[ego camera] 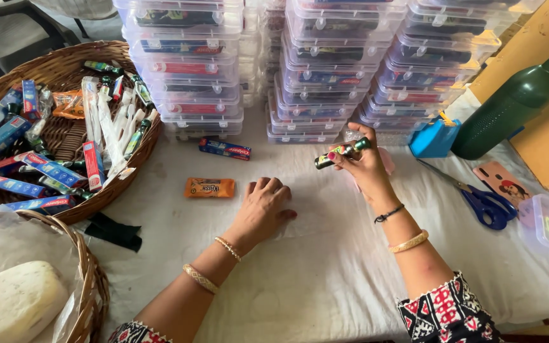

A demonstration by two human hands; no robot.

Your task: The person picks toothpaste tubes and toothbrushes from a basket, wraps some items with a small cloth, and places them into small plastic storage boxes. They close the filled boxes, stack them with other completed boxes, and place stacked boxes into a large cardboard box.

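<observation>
My right hand (366, 166) holds a small dark bottle with a green cap (341, 152) above the white cloth, in front of the stacked clear boxes. My left hand (263, 206) rests palm down on the cloth, fingers curled, holding nothing. An orange sachet (209, 187) lies just left of that hand. A small blue and red toothpaste box (224, 149) lies farther back, near the stacks.
A wicker basket (131, 159) at the left holds several toothpaste boxes, wrapped brushes and small bottles. Another basket (90, 279) holds a white soap bar (15, 302). Stacks of clear plastic boxes (189, 70) stand behind. Blue scissors (487, 203), a green bottle (516, 101) and a blue tape dispenser (433, 138) lie right.
</observation>
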